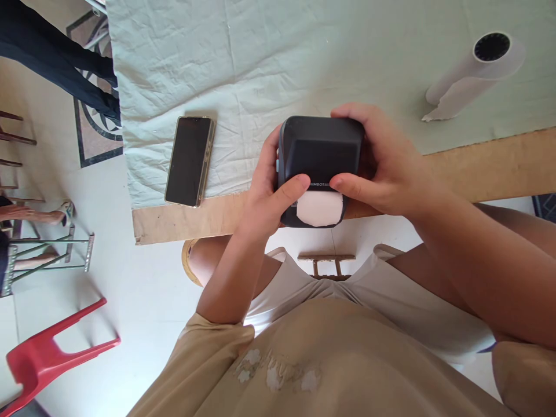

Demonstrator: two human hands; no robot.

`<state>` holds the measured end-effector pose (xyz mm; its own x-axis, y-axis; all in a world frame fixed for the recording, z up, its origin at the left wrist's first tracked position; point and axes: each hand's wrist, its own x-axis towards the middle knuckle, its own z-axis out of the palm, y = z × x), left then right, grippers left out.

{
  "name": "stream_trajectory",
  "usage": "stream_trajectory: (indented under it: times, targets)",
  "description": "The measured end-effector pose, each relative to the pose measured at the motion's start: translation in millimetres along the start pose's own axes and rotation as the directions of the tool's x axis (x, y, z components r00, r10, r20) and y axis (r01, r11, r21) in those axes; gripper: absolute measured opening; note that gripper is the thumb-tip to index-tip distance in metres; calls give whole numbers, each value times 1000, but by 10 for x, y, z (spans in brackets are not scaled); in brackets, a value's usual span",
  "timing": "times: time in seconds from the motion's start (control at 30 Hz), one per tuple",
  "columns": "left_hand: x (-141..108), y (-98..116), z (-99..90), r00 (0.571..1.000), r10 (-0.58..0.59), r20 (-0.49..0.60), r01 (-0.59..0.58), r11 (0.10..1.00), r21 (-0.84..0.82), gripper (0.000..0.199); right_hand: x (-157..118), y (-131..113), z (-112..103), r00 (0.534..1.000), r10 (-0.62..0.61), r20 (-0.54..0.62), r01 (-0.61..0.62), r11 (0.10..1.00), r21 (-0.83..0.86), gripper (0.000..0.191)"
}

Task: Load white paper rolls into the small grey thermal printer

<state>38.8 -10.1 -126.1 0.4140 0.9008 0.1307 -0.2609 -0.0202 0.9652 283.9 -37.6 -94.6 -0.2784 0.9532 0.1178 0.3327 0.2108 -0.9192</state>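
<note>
A black boxy device (324, 153) with small light lettering on its front is held between both hands above the table's near edge. A white paper label (320, 208) shows at its lower end. My left hand (270, 185) grips the left side, thumb on the front face near the lettering. Around the right side my right hand (377, 159) is wrapped, its thumb just right of the lettering and its fingers over the far corner. A phone (187, 161) with a dark screen lies on the cloth to the left.
A pale green cloth (260, 58) covers the wooden table (490, 165). At the back right stands a white roll (471, 78) with a dark core. On the floor to the left are a red plastic stool (39, 359), a metal frame and other people's legs.
</note>
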Motion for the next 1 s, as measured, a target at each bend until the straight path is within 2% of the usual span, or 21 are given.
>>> stream_trajectory:
  times: [0.13,0.23,0.37,0.53,0.7,0.77,0.83,0.87,0.93,1.0]
  targets:
    - [16,-62,-40,999,-37,-18,37,999,-8,77,1,44,14,999,-21,-43,21,1000,-10,85]
    - [-11,12,-11,1000,-30,2,30,999,-44,68,-9,49,14,998,-25,-63,24,1000,-19,85]
    - [-27,130,62,997,-62,-44,61,998,-23,61,-8,21,12,998,-2,-56,0,1000,-21,90]
    - [16,92,89,998,-27,-63,21,996,-90,65,17,-15,20,996,-52,-70,60,991,118,81]
    - [-2,86,97,994,-52,-94,40,990,-133,56,13,-62,-20,995,-99,-27,102,979,178,75]
    - [-6,142,107,997,-21,-73,8,986,-165,57,11,-95,-37,995,-98,-1,97,980,173,85]
    - [4,210,112,999,-5,-40,-3,980,-200,49,13,-123,-40,997,-77,13,74,983,168,101]
    - [13,240,112,999,-42,-22,37,976,-213,42,16,-134,-36,998,-66,21,62,985,164,107]
    - [34,272,104,995,-97,1,95,972,-213,35,21,-150,-23,998,-50,38,44,989,144,111]
    - [54,263,90,999,-38,-34,29,972,-234,38,24,-170,-15,997,-72,39,67,991,114,106]
